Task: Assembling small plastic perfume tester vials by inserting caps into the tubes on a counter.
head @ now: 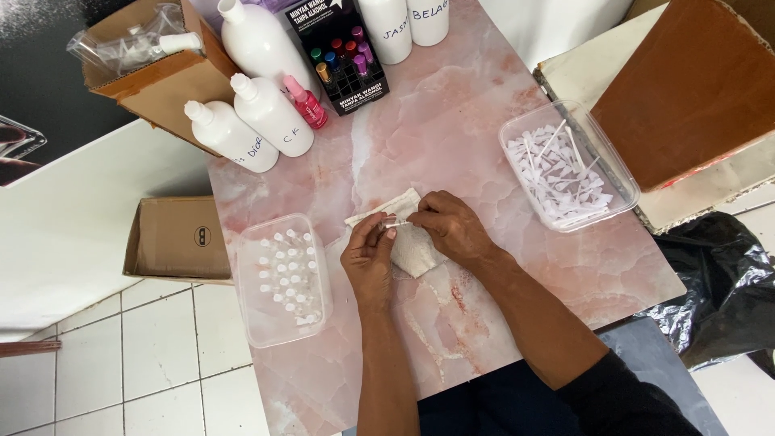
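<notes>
At frame centre, a small clear vial lies horizontally between both hands: left hand pinches one end, right hand the other, over a white cloth.

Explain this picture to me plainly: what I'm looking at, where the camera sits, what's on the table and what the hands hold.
No machine here: a person works with bare hands, filmed by one camera on their head, looking down. The left hand and right hand together pinch a small clear vial over a white cloth on a pink marble table. At the left, a clear tub holds little capped vials; at the right, another tub holds white plastic pieces. At the far edge stand white bottles, a pink spray bottle and a black rack of coloured vials.
</notes>
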